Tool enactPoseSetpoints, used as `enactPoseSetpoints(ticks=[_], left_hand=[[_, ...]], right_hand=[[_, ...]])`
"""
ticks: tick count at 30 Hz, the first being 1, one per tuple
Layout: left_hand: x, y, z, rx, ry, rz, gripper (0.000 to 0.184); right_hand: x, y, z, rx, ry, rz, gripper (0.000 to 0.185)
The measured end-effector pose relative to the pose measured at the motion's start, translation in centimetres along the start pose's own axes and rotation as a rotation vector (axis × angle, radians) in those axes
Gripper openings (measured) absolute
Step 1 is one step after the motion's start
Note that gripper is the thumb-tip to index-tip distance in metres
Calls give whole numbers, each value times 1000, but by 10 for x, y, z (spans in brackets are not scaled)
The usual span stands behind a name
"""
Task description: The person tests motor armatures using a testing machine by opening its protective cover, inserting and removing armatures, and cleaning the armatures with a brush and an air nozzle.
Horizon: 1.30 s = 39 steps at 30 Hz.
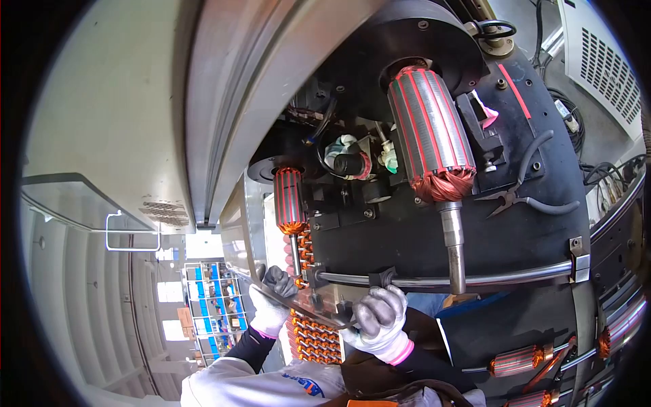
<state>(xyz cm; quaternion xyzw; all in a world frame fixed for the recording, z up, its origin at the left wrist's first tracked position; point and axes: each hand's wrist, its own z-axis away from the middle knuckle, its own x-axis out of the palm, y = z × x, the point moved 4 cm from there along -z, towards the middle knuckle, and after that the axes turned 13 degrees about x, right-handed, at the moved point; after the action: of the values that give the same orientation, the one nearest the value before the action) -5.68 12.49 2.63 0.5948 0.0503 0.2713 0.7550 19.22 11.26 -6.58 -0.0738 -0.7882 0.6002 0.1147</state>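
A person's white-and-gray gloved left grip (pixel 270 308) and right grip (pixel 380 321) clasp a curved transparent panel (pixel 319 308) between them; beyond the right grip, a red-striped silver cylindrical armature (pixel 434 129) juts from a round black holder (pixel 366 44).

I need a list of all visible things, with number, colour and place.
Large armature: 1, silver, red and copper, upper centre
Small armature: 1, grey, red and orange, left of that
Further armatures: many, orange, in rows, lower centre
Other armatures: at least 3, reddish and orange, lower right
Machine table: 1, black, centre
Pliers: 1 pair, grey, on the table, right
Rail: 1, silver, along the table's near edge
Machine cover: 1, cream, upper left
Vented panel: 1, white, upper right
Cables: several, black, right
Rack with bins: 1, whitish and blue, left background
Clear panel: 1, transparent, lower centre
Left hand: 1, white-and-grey glove, on the clear panel
Right hand: 1, white-and-grey glove, on the same panel
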Motion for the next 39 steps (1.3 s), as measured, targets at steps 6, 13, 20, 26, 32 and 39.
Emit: enactPoseSetpoints(ticks=[6,13,20,26,32,39], left_hand=[[-39,-5,-25,62,-237,-491,47],[143,3,-35,-114,192,-410,62],[120,-14,-50,-337,-247,8,62],[120,-15,-54,-388,-415,138,66],[106,-18,-37,-165,269,-489,69],[22,11,-4,14,68,-101,52]], right_hand=[[-38,-1,-10,-6,162,86,48],[-66,-2,-20,-4,259,152,64],[-55,1,-12,45,178,93,46],[-50,-1,-14,16,157,131,53],[-38,5,-12,-33,178,99,48],[5,5,3,-12,38,22,40]])
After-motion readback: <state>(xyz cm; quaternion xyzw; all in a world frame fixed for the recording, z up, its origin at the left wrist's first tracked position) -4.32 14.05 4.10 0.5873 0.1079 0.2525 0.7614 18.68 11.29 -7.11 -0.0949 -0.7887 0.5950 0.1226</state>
